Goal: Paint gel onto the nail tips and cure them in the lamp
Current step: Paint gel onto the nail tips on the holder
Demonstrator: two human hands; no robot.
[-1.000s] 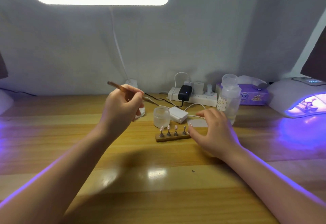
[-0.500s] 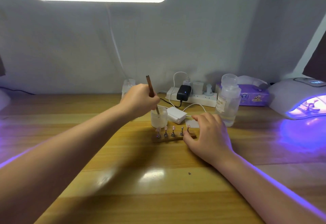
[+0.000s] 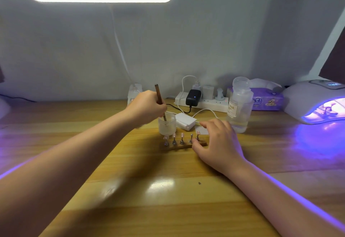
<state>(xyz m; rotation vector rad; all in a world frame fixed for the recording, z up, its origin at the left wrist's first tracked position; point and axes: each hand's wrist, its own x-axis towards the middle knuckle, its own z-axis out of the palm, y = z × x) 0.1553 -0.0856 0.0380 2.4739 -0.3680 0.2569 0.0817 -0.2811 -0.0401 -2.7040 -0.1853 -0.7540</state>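
Observation:
A small wooden stand (image 3: 179, 147) with several nail tips (image 3: 182, 137) on metal pegs lies mid-table. Right behind it stands a frosted glass cup (image 3: 167, 126). My left hand (image 3: 147, 107) is shut on a brown brush (image 3: 160, 98), held nearly upright with its tip down inside the cup. My right hand (image 3: 219, 143) rests on the table with its fingers on the right end of the stand. The curing lamp (image 3: 306, 98), white and glowing violet inside, sits at the far right.
A clear bottle (image 3: 239, 106) stands right of the cup. Behind are a white power strip (image 3: 205, 102) with a black adapter, a white box (image 3: 185, 121), a purple tissue pack (image 3: 265, 102) and a desk light's stem. The wooden table (image 3: 168, 199) continues toward me.
My left hand has moved right and forward from mid-air to the cup and stood the brush up with its tip dipped inside. My right hand has stayed at the stand.

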